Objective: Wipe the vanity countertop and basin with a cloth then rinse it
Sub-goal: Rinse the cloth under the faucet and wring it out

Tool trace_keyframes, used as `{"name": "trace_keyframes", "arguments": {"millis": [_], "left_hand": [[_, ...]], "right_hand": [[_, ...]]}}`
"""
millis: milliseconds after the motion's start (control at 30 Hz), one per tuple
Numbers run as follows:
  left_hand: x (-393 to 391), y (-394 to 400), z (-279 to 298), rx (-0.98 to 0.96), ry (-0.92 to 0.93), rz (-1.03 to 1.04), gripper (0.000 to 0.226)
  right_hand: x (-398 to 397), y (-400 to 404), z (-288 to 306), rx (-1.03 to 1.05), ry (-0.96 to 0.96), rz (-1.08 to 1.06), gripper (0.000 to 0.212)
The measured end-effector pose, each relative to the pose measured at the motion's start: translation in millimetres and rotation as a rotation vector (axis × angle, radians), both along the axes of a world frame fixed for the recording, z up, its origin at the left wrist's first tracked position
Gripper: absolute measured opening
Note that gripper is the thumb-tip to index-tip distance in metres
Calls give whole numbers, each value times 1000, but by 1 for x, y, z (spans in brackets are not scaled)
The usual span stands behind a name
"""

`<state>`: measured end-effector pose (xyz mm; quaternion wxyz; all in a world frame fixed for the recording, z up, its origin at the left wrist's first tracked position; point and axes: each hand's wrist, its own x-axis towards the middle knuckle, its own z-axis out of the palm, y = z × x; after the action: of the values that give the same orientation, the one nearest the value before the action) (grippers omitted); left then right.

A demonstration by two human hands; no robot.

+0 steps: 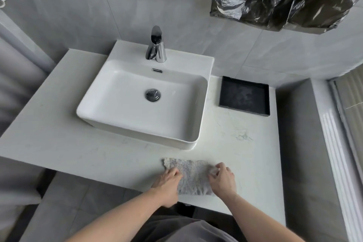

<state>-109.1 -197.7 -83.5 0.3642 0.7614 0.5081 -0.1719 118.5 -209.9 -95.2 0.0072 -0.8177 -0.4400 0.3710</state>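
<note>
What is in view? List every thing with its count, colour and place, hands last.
counter: one, white marbled, fills the middle of the view
basin: one, white, stands on the counter, left of centre
tap: one, chrome, on the basin's back ledge
drain: one, chrome, in the basin floor
tray: one, black, on the counter right of the basin
cloth: one, pale speckled, on the counter's near edge
plastic sheet: black, hangs along the top over the wall
wall: grey tiles, behind the counter
left hand: one, on the cloth's left edge
right hand: one, on the cloth's right edge
</note>
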Motion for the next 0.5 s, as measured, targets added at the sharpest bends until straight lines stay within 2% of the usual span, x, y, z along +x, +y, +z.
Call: {"name": "trace_keyframes", "arguments": {"millis": [100,267,400,500], "left_hand": [[-4,5,7,0,-93,36,59],[-23,6,15,43,-183,190,38],[-44,5,18,15,-191,295,37],[-54,6,19,7,-176,365,38]], "right_hand": [[2,3,3,5,78,-58,21],[-6,6,29,107,297,-215,10],[-38,9,36,183,374,-239,14],[-66,14,33,115,466,-88,34]]}}
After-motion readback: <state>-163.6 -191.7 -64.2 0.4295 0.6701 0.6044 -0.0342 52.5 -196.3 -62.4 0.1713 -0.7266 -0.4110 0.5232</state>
